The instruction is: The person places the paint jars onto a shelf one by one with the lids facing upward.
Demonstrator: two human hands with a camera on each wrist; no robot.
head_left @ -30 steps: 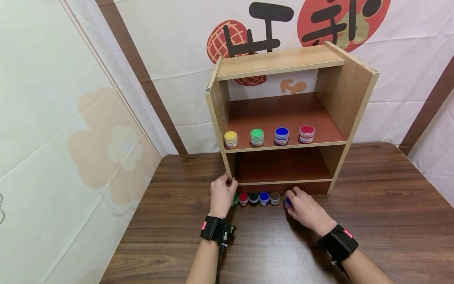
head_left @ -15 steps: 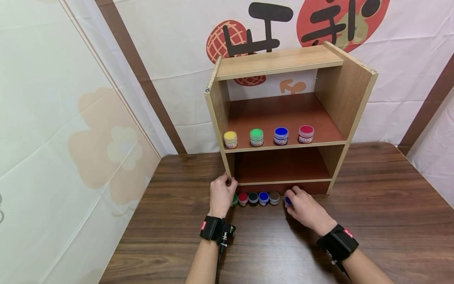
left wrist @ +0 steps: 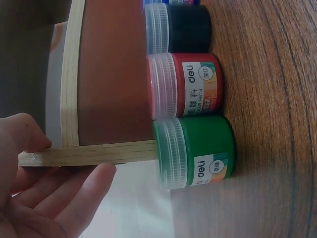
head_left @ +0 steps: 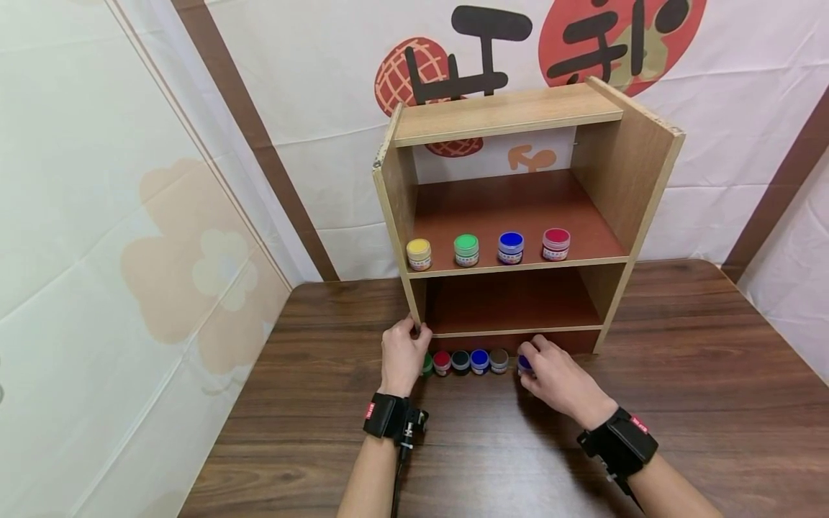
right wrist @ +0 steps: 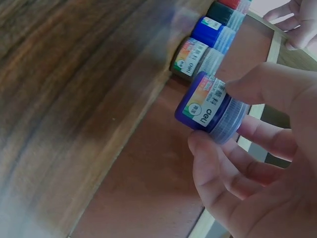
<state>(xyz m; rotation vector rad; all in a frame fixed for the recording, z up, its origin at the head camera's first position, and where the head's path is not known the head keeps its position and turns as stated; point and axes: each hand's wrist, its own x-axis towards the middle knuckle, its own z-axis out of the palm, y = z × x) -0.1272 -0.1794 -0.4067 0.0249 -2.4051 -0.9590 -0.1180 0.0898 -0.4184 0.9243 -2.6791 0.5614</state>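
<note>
At the lower front of the small wooden shelf unit, my left hand grips the edge of the left side panel, thumb on one side and fingers on the other. My right hand pinches a purple paint jar between thumb and fingers, just right of a row of jars. That row along the shelf's base has a green jar, a red jar, a black jar, a blue jar and a brown jar. The green one is partly hidden by my left hand in the head view.
On the middle shelf board stand a yellow jar, a light green jar, a blue jar and a red jar, spaced apart. The unit stands on a dark wood table before a printed cloth backdrop.
</note>
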